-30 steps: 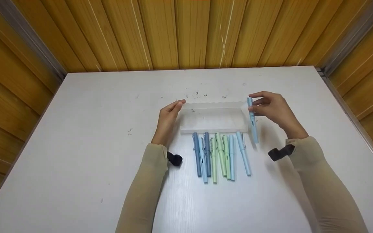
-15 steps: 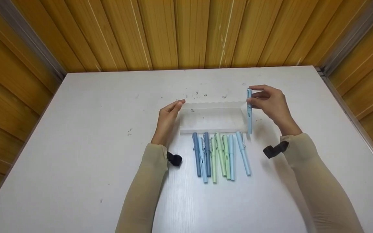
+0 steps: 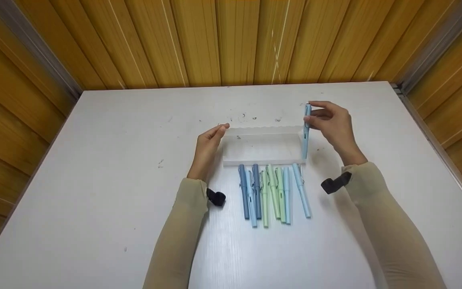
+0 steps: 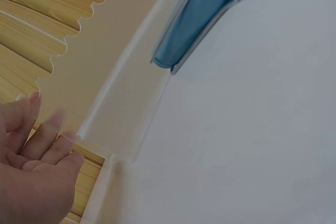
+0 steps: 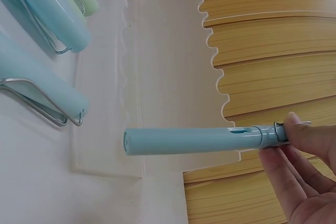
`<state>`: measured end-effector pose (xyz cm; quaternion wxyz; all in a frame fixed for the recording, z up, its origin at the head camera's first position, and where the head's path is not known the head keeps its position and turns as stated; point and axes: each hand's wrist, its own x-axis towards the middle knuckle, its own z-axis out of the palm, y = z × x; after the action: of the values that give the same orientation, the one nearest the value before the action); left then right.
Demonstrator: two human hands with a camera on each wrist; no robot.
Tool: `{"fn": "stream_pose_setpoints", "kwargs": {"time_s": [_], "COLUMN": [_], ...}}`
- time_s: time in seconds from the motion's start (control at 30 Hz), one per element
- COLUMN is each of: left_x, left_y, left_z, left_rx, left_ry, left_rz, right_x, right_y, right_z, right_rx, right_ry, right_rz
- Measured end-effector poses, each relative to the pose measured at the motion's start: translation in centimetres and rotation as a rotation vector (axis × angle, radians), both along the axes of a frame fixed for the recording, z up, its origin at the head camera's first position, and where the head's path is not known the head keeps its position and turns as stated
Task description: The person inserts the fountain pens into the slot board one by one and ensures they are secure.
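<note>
In the head view, a clear plastic box point(image 3: 263, 162) with a scalloped upper edge lies at mid-table. My left hand point(image 3: 210, 144) grips its left end between thumb and fingers; in the left wrist view some fingertips point(image 4: 65, 142) show through the plastic. My right hand point(image 3: 332, 123) pinches a light blue pen point(image 3: 306, 134) near its clip end. The pen's other end hangs over the box's right end. In the right wrist view that pen point(image 5: 194, 141) crosses in front of the clear wall.
In front of the box lies a row of capped pens: dark blue pens point(image 3: 244, 192), green pens point(image 3: 265, 204) and light blue pens point(image 3: 303, 194). The white table point(image 3: 114, 180) meets yellow wood-look panels point(image 3: 237, 44) behind. Dark devices point(image 3: 217, 198) sit at both wrists.
My right hand has carried the light blue pen up and to the left, from beside the box to over its right end. My left hand and the lying pens have stayed put.
</note>
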<state>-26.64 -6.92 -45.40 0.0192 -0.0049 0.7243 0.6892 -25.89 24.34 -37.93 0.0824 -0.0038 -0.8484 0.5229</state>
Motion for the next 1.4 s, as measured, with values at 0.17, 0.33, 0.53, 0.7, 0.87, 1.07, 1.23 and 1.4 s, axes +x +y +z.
{"fn": "stream_pose_setpoints", "kwargs": {"time_s": [0.17, 0.33, 0.53, 0.7, 0.87, 1.07, 1.23, 1.4], "left_x": [-0.1, -0.1, -0.1, -0.1, -0.2, -0.3, -0.3, -0.2], "left_y": [0.0, -0.1, -0.2, -0.2, -0.1, 0.0, 0.0, 0.0], "left_z": [0.0, -0.1, -0.1, 0.0, 0.1, 0.1, 0.0, -0.1], "left_rx": [-0.001, -0.014, -0.009, -0.011, 0.024, 0.02, 0.024, 0.025], "left_ry": [-0.005, -0.011, -0.006, -0.02, -0.024, -0.027, -0.033, -0.023], "left_rz": [0.008, 0.011, 0.008, 0.012, 0.01, 0.01, 0.01, 0.01], "right_x": [-0.2, -0.4, -0.7, -1.0, -1.1, -1.2, -1.3, -1.1], "right_y": [-0.2, -0.3, -0.4, -0.5, -0.4, -0.4, -0.4, -0.3], "right_z": [-0.1, -0.1, -0.3, -0.7, -1.1, -1.2, -1.5, -1.9], "right_rx": [0.004, 0.002, -0.019, -0.01, -0.016, 0.022, 0.074, 0.095], "right_ry": [0.006, 0.005, 0.027, 0.024, 0.04, 0.026, 0.027, 0.022], "right_rz": [-0.014, -0.024, -0.035, -0.029, -0.019, -0.028, -0.031, -0.021]}}
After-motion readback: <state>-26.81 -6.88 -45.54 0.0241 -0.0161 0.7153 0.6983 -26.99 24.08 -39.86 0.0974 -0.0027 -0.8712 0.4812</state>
